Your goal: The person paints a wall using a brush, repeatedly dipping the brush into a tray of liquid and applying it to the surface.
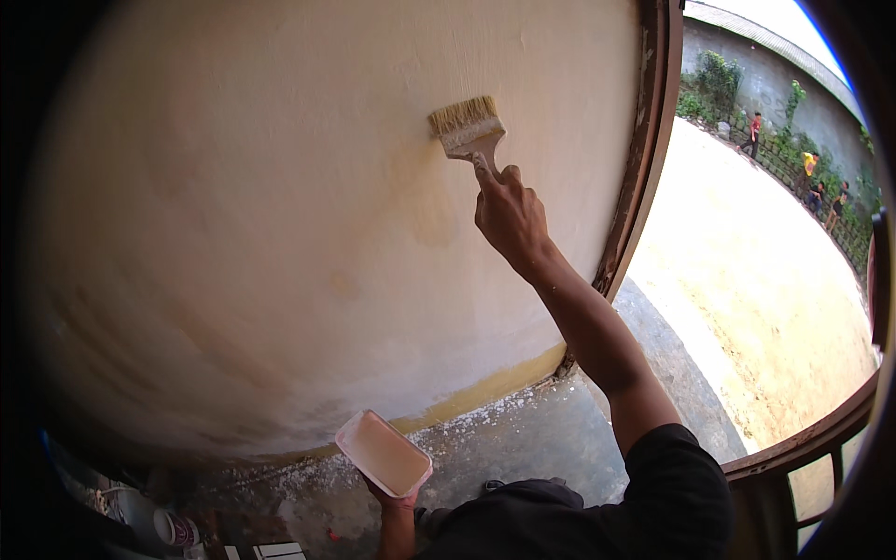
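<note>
My right hand (511, 213) grips the handle of a wide paintbrush (473, 131), its pale bristles angled up against the cream-coloured wall (280, 187). The arm reaches up and forward from the lower right. Low down, near the foot of the wall, my left hand (399, 495) holds up a shallow rectangular plastic tub (385, 453) from beneath. Pale paint shows inside the tub; most of the left hand's fingers are hidden under it. Darker, uneven patches mark the wall below the brush.
A brown wooden door frame (627, 224) edges the wall on the right, opening onto a bright yard where several people are. White spatters dot the grey floor (523, 439). A white bucket (175, 528) and other items stand at the lower left.
</note>
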Tool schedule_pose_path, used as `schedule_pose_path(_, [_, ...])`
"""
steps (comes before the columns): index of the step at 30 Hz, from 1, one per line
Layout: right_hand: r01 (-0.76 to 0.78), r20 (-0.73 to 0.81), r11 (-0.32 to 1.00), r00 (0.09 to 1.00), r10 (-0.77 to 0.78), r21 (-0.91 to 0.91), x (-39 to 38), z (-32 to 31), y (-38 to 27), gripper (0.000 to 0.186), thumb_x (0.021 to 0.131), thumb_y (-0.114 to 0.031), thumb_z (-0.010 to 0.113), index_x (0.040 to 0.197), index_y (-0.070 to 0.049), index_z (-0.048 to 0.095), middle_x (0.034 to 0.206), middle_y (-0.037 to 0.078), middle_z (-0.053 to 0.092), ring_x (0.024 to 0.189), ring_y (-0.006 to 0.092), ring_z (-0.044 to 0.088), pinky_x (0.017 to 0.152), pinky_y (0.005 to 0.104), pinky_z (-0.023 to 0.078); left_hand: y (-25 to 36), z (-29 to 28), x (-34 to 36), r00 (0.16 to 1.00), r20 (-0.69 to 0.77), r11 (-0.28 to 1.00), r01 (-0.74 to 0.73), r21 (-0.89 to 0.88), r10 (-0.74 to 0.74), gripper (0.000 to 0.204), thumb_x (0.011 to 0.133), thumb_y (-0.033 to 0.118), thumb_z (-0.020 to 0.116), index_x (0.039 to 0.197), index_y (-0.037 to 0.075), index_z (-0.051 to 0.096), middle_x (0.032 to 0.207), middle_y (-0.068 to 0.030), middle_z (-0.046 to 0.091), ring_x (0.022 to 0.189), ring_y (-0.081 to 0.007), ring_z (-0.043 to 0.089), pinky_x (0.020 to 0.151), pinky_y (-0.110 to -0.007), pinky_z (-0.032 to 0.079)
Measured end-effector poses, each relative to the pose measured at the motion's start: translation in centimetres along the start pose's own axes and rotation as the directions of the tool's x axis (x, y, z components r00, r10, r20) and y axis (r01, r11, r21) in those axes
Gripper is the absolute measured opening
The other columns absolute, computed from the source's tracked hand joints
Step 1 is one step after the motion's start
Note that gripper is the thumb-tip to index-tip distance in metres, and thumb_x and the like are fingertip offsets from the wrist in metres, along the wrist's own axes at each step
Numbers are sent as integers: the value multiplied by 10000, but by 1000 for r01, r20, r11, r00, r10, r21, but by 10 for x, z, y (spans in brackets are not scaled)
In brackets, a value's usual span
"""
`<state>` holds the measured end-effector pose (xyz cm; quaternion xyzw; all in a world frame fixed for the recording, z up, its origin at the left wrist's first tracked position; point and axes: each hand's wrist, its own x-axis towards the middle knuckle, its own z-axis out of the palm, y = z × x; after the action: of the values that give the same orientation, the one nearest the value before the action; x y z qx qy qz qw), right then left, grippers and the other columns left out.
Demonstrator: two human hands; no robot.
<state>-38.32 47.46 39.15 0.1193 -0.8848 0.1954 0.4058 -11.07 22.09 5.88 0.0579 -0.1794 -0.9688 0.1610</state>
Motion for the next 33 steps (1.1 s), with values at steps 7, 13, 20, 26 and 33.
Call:
schedule_pose_path(7, [-37, 142, 997, 990, 28, 61, -107, 88, 33, 597, 898, -89, 552, 1472, -111, 390, 950, 223, 540, 591, 387, 648, 502, 487, 566, 8, -27, 6, 998, 42, 999, 46, 20, -47, 534, 1009, 490, 408, 1416, 150, 468, 1215, -91, 644, 1056, -311, 657, 813, -529, 554])
schedule_pose_path(13, [-110, 309, 992, 947, 86, 62, -181, 131, 48, 599, 895, -97, 538, 1474, -99, 381, 980, 254, 550, 615, 410, 652, 532, 505, 565, 9, -12, 4, 996, -73, 998, 53, -39, -56, 539, 1006, 493, 418, 1417, 147, 476, 1257, -90, 634, 1093, -317, 644, 855, -527, 541])
schedule_pose_path(20, [-158, 432, 987, 892, 129, 31, -232, 156, 72, 544, 908, -120, 530, 1440, -82, 427, 973, 252, 565, 644, 427, 647, 564, 519, 556, 10, 5, -2, 987, 110, 993, 114, -7, -113, 517, 1005, 474, 444, 1401, 148, 505, 1279, -57, 633, 1165, -278, 618, 972, -491, 508])
schedule_pose_path(26, [-352, 179, 897, 933, 312, 269, -229, 140, 59, 434, 922, -204, 597, 1304, -1, 558, 917, 237, 614, 781, 433, 634, 684, 510, 528, 16, -5, -12, 990, 113, 996, 89, 4, -89, 543, 1006, 487, 440, 1422, 141, 477, 1302, -65, 614, 1174, -287, 611, 964, -508, 514])
schedule_pose_path(33, [-86, -147, 847, 971, 190, 525, -72, 81, 22, 395, 917, -169, 615, 1218, 84, 587, 899, 240, 641, 797, 412, 653, 708, 464, 522, 16, -17, -12, 972, 218, 996, 86, 30, -91, 569, 995, 512, 444, 1451, 172, 439, 1294, -95, 601, 1114, -335, 609, 912, -582, 478])
